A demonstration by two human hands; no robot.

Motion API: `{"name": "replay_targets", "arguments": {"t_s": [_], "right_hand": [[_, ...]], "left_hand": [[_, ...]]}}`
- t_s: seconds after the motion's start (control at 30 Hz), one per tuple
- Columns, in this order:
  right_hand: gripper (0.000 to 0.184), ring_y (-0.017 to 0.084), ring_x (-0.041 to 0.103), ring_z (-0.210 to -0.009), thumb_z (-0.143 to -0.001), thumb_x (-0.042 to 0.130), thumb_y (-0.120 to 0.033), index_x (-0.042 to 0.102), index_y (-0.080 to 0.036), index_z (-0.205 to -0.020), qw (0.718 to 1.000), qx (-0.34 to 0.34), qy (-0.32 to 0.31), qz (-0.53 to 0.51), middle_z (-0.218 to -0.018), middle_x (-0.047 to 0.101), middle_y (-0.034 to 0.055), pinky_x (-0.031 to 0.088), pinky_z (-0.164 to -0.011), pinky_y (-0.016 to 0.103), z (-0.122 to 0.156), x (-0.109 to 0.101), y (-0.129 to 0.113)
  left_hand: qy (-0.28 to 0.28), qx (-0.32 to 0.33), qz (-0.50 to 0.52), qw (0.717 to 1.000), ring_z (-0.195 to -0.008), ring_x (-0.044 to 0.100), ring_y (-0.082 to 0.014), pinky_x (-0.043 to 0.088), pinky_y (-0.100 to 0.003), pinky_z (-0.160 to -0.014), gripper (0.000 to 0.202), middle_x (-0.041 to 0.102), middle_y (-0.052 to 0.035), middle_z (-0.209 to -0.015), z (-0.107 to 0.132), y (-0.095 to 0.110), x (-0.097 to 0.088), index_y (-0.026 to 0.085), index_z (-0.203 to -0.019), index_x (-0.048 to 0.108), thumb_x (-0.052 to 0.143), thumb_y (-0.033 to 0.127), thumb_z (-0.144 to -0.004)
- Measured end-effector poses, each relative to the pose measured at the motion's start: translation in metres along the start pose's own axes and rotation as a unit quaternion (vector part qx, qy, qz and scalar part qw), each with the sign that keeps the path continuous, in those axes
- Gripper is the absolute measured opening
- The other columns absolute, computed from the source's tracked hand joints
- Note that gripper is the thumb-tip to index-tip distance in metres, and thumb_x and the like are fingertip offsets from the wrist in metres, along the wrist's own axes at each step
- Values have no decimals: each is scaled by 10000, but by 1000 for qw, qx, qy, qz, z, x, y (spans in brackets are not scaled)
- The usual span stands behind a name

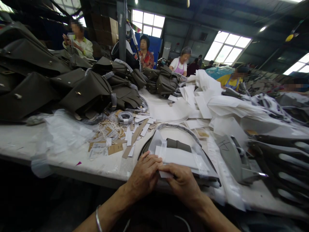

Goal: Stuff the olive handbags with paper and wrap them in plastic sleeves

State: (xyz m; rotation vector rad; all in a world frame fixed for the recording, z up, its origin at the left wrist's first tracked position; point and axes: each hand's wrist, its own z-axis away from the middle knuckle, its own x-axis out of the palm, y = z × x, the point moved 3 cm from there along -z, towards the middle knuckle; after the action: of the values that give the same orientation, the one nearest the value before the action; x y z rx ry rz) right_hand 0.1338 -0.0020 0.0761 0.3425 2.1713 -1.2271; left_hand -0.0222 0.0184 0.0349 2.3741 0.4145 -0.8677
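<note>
My left hand [144, 176] and my right hand [182, 183] meet at the near edge of the white table [21, 138]. Both are closed in a pinch on a small clear plastic bag with a white card [166, 154] in it. The bag lies on top of a dark olive handbag [180, 145] whose curved handle [180, 129] arches behind it. A silver bangle circles my left wrist.
Dark olive handbags [82, 90] are heaped at the left and back. White paper sheets [217, 106] pile up at the right, paper tags and strips [116, 135] lie in the middle, clear bags [65, 132] at the left. A tape dispenser [235, 158] stands at right. Several people work behind.
</note>
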Motion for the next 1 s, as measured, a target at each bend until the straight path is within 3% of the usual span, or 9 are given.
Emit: {"name": "replay_targets", "arguments": {"t_s": [0.1,0.23,0.37,0.67,0.87,0.93,1.0], "right_hand": [[181,168,714,-802,-860,612,-156,754,-234,-942,997,70,-26,2,-887,773,12,530,-766,248,-25,-11,5],[125,148,655,-692,-839,636,-223,741,-197,-776,982,173,-75,-16,-730,727,-9,480,-648,227,-48,-19,18],[139,141,629,-675,-817,630,-246,723,-175,-743,961,234,-120,-82,-689,704,-20,466,-637,224,-61,-21,34],[72,145,608,-679,-737,701,-170,715,-206,-676,976,210,-54,-3,-703,685,-16,446,-647,251,-68,-12,65],[89,145,610,-696,-732,732,-153,680,-202,-677,975,217,-39,26,-716,664,-22,442,-647,249,-63,-7,69],[101,146,612,-696,-757,717,-161,671,-203,-678,977,204,-37,45,-719,658,-20,442,-648,251,-61,-6,69],[112,141,608,-673,-787,698,-182,668,-205,-681,979,192,-37,59,-718,658,-18,439,-630,248,-60,-5,68]], "left_hand": [[-8,-42,7,999,-1097,603,-241,337,-500,-1105,355,689,-41,-1096,-3,1,-1,216,-1165,569,607,142,-820],[60,-91,-44,993,-817,603,-205,447,-458,-965,85,634,-13,-803,-12,-1,11,199,-874,576,545,121,-884],[98,-116,-68,986,-746,554,-201,467,-434,-886,181,576,-13,-721,-21,-4,20,208,-733,516,501,134,-898],[99,-149,-67,982,-714,540,-197,461,-445,-896,163,528,8,-688,-23,-9,23,224,-755,471,517,167,-900],[85,-154,-101,979,-699,554,-212,479,-375,-680,107,563,-16,-728,-31,-6,16,213,-814,488,502,149,-898],[75,-113,-121,983,-783,603,-215,497,-395,-779,118,628,-45,-828,-33,1,13,200,-849,529,480,111,-909],[66,-69,-134,986,-964,637,-224,452,-444,-969,145,681,-69,-1006,-31,11,12,194,-912,576,472,94,-923]]}}
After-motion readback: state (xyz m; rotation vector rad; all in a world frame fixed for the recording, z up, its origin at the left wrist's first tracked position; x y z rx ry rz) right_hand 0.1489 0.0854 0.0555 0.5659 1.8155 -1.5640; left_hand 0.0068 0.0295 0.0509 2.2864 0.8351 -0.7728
